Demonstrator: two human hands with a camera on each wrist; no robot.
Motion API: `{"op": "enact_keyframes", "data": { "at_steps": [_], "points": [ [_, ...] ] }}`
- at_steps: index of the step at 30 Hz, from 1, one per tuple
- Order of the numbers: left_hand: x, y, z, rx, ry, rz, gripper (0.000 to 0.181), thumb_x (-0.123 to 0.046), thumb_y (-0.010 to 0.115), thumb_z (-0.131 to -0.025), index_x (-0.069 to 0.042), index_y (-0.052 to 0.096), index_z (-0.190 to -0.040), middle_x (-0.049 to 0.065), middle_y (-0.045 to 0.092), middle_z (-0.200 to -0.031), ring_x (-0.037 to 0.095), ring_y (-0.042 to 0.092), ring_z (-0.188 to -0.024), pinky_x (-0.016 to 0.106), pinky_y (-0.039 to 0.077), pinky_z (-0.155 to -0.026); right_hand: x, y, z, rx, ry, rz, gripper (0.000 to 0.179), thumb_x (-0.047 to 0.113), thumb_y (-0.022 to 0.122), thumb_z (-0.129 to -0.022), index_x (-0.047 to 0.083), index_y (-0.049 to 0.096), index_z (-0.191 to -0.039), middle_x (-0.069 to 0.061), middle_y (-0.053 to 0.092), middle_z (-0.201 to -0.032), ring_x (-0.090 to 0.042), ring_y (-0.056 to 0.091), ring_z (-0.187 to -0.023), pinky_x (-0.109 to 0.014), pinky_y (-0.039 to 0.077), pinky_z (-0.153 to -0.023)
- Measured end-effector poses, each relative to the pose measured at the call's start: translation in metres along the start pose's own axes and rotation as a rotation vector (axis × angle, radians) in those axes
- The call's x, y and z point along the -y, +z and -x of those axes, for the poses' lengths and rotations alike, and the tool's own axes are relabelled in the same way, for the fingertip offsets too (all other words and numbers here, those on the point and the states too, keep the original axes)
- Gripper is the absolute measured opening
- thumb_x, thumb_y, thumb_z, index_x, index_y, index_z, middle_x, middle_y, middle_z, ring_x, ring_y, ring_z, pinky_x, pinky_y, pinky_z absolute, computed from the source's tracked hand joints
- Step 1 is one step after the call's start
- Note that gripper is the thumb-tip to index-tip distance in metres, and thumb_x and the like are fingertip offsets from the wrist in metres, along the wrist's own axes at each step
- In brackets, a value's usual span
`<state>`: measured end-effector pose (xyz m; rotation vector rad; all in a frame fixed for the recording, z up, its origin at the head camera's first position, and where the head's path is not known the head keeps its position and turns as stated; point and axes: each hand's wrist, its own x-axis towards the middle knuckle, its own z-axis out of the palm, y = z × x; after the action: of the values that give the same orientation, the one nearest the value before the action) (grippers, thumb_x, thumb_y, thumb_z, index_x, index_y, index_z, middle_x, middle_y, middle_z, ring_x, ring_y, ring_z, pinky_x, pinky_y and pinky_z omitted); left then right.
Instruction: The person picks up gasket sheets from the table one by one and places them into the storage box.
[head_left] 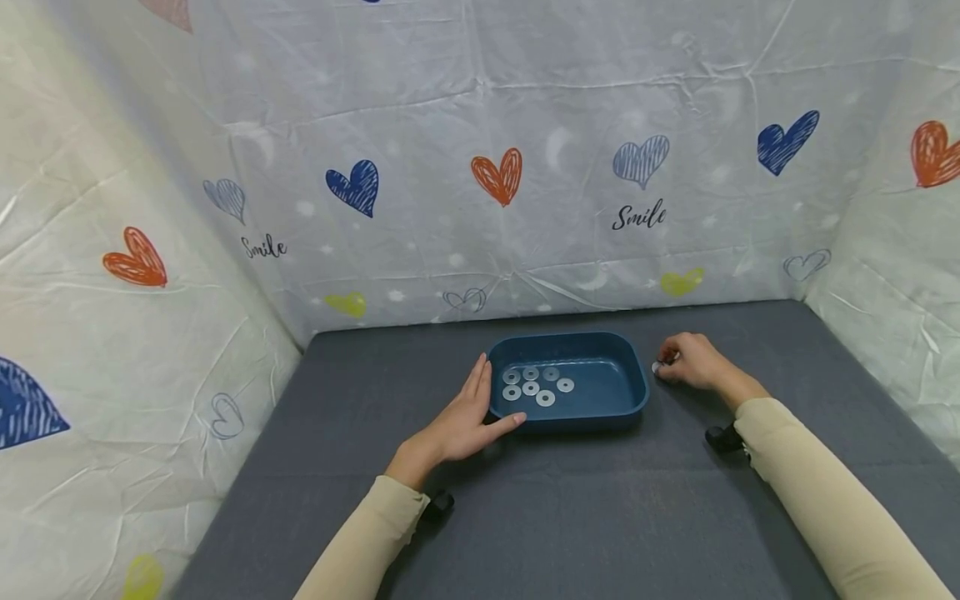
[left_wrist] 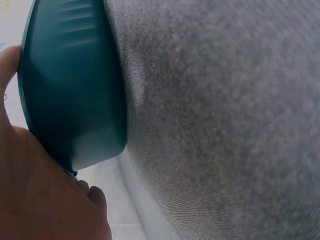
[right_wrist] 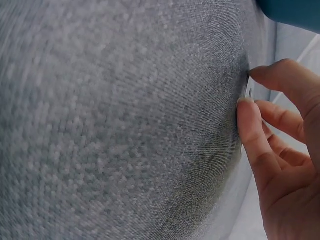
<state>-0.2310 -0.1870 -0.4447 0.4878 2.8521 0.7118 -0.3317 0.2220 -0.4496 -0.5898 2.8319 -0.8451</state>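
Note:
A blue rectangular tray point(head_left: 570, 423) lies on the dark cloth, with several flat metal washers point(head_left: 545, 398) spread over its left half. My left hand point(head_left: 459, 427) rests against the tray's left end, its fingers straight along the side and the thumb at the front rim. In the left wrist view the tray's outer wall point(left_wrist: 75, 95) stands close by that hand. Right of the tray, my right hand point(head_left: 693, 362) pinches a washer point(right_wrist: 249, 91) between thumb and forefinger, low at the cloth. The fingertips partly hide this washer.
A grey cloth point(head_left: 570, 517) covers the table. Behind it and at both sides hang white sheets point(head_left: 420, 100) printed with hearts. Dark wrist devices point(head_left: 724, 438) sit under both sleeves.

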Motion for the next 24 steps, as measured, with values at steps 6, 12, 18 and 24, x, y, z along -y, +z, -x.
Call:
{"op": "enact_keyframes", "data": {
  "at_steps": [6, 12, 18, 24],
  "points": [
    [0.0, -0.001, 0.0, -0.004, 0.002, -0.006, 0.115, -0.08, 0.047, -0.091, -0.011, -0.008, -0.164, 0.001, -0.017, -0.171, 0.023, 0.001, -0.158, 0.052, 0.02, -0.123, 0.002, 0.0, -0.001, -0.01, -0.001, 0.028, 0.017, 0.014, 0.075, -0.091, -0.002, 0.07, -0.096, -0.014, 0.07, -0.094, -0.025, 0.063, -0.082, -0.042, 0.052, -0.073],
    [0.0, -0.002, 0.0, 0.002, 0.001, -0.005, 0.115, -0.08, 0.047, -0.091, -0.011, -0.009, -0.164, -0.001, -0.019, -0.17, 0.023, 0.0, -0.158, 0.051, 0.02, -0.123, 0.002, 0.003, -0.001, -0.023, 0.006, 0.026, 0.018, 0.013, 0.076, -0.088, -0.001, 0.068, -0.096, -0.012, 0.068, -0.092, -0.025, 0.062, -0.084, -0.042, 0.052, -0.074],
    [0.001, 0.0, 0.0, 0.0, 0.008, 0.0, 0.115, -0.079, 0.047, -0.092, -0.009, -0.007, -0.164, 0.003, -0.017, -0.171, 0.023, 0.001, -0.158, 0.051, 0.02, -0.123, 0.001, 0.006, 0.004, -0.061, -0.041, 0.021, 0.017, 0.012, 0.077, -0.088, -0.001, 0.07, -0.095, -0.009, 0.069, -0.088, -0.019, 0.063, -0.077, -0.039, 0.053, -0.07],
    [0.002, 0.001, -0.001, -0.001, 0.008, -0.005, 0.115, -0.081, 0.046, -0.091, -0.009, -0.006, -0.164, 0.002, -0.017, -0.171, 0.024, 0.0, -0.158, 0.051, 0.021, -0.123, 0.005, 0.005, 0.016, -0.081, -0.093, -0.023, 0.014, 0.009, 0.077, -0.089, -0.001, 0.072, -0.098, -0.007, 0.071, -0.088, -0.017, 0.065, -0.076, -0.036, 0.055, -0.067]
  ]
}}
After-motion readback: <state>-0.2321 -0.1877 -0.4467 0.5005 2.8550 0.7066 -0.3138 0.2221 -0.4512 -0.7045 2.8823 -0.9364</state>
